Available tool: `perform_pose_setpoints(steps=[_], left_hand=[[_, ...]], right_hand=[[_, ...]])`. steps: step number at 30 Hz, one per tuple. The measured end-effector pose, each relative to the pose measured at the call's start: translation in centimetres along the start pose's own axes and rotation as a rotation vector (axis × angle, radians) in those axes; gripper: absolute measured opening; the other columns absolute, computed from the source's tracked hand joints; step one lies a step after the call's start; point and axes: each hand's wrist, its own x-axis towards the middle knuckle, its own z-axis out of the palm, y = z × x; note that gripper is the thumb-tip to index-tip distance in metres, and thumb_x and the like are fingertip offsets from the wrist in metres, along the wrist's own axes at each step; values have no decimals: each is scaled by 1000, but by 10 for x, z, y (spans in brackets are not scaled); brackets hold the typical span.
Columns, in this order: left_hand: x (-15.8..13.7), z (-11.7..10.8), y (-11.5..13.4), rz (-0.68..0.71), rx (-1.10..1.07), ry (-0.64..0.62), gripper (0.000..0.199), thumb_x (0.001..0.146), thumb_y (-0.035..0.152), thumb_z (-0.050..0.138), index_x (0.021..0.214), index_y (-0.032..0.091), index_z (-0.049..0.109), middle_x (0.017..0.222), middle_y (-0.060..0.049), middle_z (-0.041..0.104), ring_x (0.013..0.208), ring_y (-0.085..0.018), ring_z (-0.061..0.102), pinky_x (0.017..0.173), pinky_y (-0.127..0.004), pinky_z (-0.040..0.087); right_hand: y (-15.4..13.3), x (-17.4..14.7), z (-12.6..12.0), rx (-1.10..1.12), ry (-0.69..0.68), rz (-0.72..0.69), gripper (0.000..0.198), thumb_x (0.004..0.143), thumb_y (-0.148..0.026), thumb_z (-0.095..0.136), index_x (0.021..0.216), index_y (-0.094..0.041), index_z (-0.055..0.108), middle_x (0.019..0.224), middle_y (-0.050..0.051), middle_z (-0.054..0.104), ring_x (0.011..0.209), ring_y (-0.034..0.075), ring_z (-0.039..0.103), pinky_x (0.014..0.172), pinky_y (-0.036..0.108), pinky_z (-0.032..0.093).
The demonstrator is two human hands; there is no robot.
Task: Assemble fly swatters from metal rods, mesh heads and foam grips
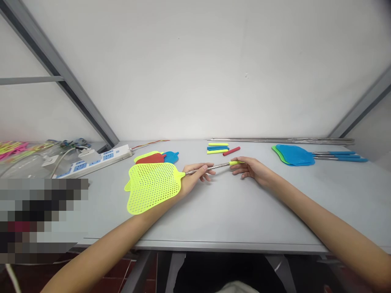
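Note:
A fly swatter with a yellow mesh head point(154, 188) and a thin metal shaft is held above the table between both hands. My left hand point(197, 173) is closed around the shaft near the head, which lies over my left forearm. At the far end of the shaft, my right hand point(249, 167) has its fingers closed on the yellow grip sleeve point(235, 162), partly covering it. Behind the left hand lie loose swatter heads: a red one point(149, 158), a blue one point(171, 157) and yellow ones partly hidden by the held head.
Several coloured sleeves point(217, 148) and a red one point(231, 151) lie behind the hands. Metal rods point(281, 141) run along the wall. Blue and green swatters point(295, 155) are stacked at right. A power strip point(97, 162) with cables stands at left.

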Motion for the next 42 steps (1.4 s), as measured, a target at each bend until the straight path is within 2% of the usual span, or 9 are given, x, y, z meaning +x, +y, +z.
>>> perform_pose_setpoints(steps=[12, 34, 42], left_hand=[[0, 0, 0, -15, -5, -1, 35, 80, 33, 44, 104, 11, 56, 88, -11, 64, 65, -14, 58, 60, -26, 42], [0, 1, -4, -8, 45, -25, 35, 79, 35, 45, 101, 12, 58, 83, -9, 65, 65, -15, 59, 61, -26, 43], [0, 1, -4, 7, 72, -45, 33, 80, 36, 44, 100, 14, 59, 83, -8, 65, 66, -15, 59, 62, -26, 43]], right_hand=[[-1, -2, 2, -16, -19, 7, 29, 77, -34, 47, 98, -16, 56, 93, 12, 64, 72, 18, 63, 45, 19, 47], [-2, -12, 18, -37, -192, 17, 31, 79, -37, 45, 102, -18, 55, 97, 11, 63, 75, 19, 63, 47, 21, 48], [-3, -17, 22, -50, -254, 11, 32, 79, -38, 45, 103, -20, 54, 90, 10, 64, 70, 18, 62, 48, 23, 48]])
